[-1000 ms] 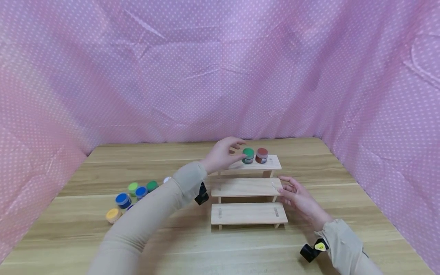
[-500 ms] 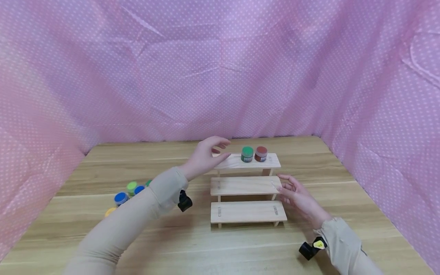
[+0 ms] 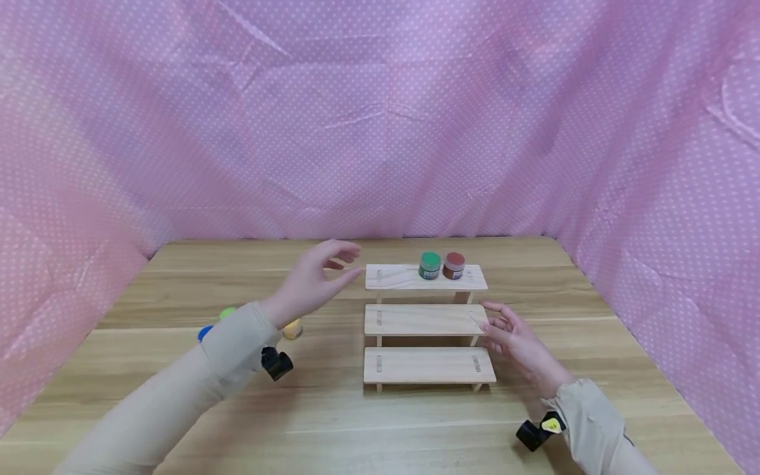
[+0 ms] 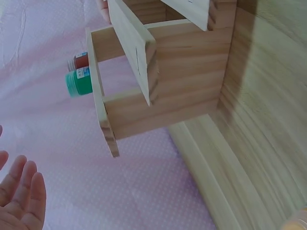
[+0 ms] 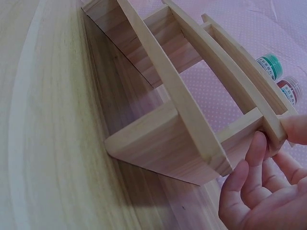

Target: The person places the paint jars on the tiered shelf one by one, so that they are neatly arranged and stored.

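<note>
A three-tier wooden display stand (image 3: 424,366) stands on the table in the head view. On its top tier sit a green paint jar (image 3: 430,266) and a brownish-red paint jar (image 3: 454,266), side by side toward the right. My left hand (image 3: 310,282) hovers left of the top tier, holding nothing, with its thumb and fingers apart. At the stand's right side, my right hand (image 3: 524,346) holds the end of the middle tier; the right wrist view has the thumb (image 5: 295,129) over the board and fingers beneath it.
A yellow jar (image 3: 293,329) stands under my left wrist. Farther left, a lime-green jar (image 3: 227,313) and a blue jar (image 3: 204,332) show past the left sleeve (image 3: 196,376), which hides part of the table. Pink dotted cloth (image 3: 380,132) hangs behind the table.
My left hand has drawn away leftward from the green jar, which stays on the top tier. The left forearm now covers more of the loose jars. My right hand keeps its place.
</note>
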{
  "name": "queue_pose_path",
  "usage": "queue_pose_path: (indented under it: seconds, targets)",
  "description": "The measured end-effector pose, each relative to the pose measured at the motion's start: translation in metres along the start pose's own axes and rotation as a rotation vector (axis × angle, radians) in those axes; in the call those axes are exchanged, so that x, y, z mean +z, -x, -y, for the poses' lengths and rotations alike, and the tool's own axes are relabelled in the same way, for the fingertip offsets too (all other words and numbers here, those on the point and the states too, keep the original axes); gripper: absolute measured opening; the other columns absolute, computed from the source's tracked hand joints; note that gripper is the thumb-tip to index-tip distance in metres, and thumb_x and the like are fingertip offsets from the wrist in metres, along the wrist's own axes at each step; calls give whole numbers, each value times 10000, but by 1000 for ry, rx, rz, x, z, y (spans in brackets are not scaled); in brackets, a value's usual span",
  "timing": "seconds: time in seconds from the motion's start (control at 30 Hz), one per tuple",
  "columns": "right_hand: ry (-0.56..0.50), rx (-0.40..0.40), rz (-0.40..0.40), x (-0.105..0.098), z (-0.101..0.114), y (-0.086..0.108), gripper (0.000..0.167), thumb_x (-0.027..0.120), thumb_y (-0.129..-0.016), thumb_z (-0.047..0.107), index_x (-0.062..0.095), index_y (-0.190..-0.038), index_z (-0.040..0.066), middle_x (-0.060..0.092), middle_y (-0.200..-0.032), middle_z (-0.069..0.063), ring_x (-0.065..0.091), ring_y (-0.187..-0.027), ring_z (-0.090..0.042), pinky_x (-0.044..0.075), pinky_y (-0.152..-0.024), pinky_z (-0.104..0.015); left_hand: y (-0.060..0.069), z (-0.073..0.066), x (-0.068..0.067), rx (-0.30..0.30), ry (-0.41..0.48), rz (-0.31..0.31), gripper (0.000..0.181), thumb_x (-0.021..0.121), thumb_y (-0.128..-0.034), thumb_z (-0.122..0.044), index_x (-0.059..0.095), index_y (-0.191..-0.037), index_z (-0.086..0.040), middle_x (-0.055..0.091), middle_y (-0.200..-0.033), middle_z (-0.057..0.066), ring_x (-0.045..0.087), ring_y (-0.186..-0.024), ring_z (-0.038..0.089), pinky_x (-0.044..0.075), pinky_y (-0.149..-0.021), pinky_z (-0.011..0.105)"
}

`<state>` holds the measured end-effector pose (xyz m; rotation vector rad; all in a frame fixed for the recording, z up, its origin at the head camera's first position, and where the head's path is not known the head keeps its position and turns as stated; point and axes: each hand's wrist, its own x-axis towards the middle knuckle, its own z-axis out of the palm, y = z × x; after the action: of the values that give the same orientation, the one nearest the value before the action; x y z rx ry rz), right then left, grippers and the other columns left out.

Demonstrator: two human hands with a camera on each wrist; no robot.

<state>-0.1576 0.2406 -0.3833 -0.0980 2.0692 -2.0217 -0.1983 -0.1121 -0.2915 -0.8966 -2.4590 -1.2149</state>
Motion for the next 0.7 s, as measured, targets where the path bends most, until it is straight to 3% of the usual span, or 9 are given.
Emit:
queue_pose_path:
  seconds: [0.17,0.33,0.7]
  targets:
    - [1,9,1,-1,-1,0,580,510,-952,46,191,-1426,-54,605,-955,83,605,-825,-44,524,-728,-178,12,3,-5,7,-26,-2,337,672,-864,-58,590,-1182,16,643,-1129,151,613,-1030,284,543,-875,420]
    - [33,39,-13,-3,-2,0,613,511,-954,62,170,-1457,-22,601,-978,86,590,-817,-42,516,-711,-175,23,6,-8,-2,-41,-44,339,684,-855,-60,595,-1175,5,654,-1106,146,624,-1001,268,554,-846,415]
    - [9,29,1,-2,-2,0,633,528,-947,67,156,-1448,-38,613,-984,80,609,-841,-60,535,-763,-194,38,10,-21,-126,-41,-57,351,672,-872,-76,581,-1205,-17,633,-1135,130,600,-1037,281,529,-888,447]
